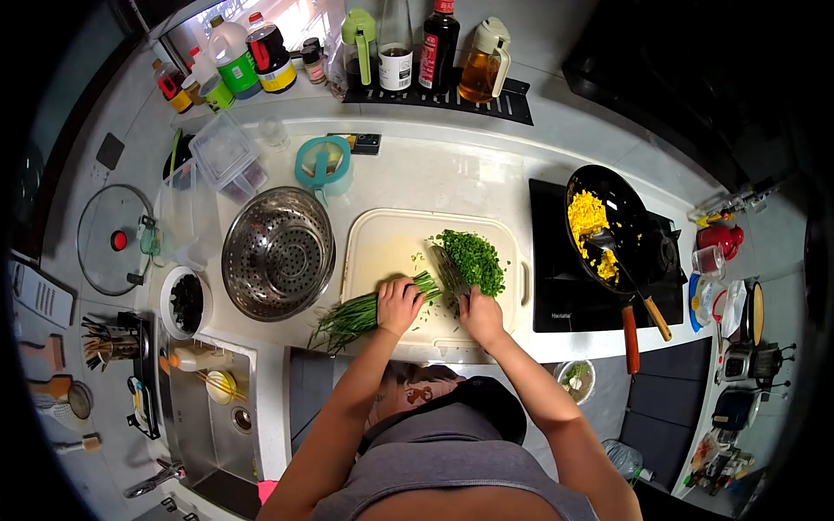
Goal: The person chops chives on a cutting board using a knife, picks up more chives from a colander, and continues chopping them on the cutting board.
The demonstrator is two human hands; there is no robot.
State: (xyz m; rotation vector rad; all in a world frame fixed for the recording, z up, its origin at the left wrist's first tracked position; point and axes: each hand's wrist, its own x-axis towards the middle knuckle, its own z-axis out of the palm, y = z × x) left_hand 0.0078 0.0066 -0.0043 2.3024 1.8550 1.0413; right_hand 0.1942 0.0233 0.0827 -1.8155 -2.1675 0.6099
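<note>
My left hand (pixel 400 304) presses down on a bunch of green chives (pixel 352 321), its fingers closed over the stalks near their cut ends. The uncut length trails off the left side of a cream cutting board (pixel 373 243). My right hand (pixel 480 314) grips a kitchen knife (pixel 449 271), whose blade stands beside the cut ends, between the bunch and the chopped pile. Finely chopped chives (pixel 473 260) are heaped on the right half of the board, with loose bits scattered around the blade. The knife's handle is hidden in my right hand.
A steel colander (pixel 278 253) stands left of the board. On the black cooktop (pixel 556 304) at right, a wok (pixel 630 208) holds scrambled egg (pixel 588 213) and a spatula (pixel 638 282). A bowl of dark food (pixel 185 303) and the sink (pixel 195 425) lie left; bottles (pixel 439 48) line the back.
</note>
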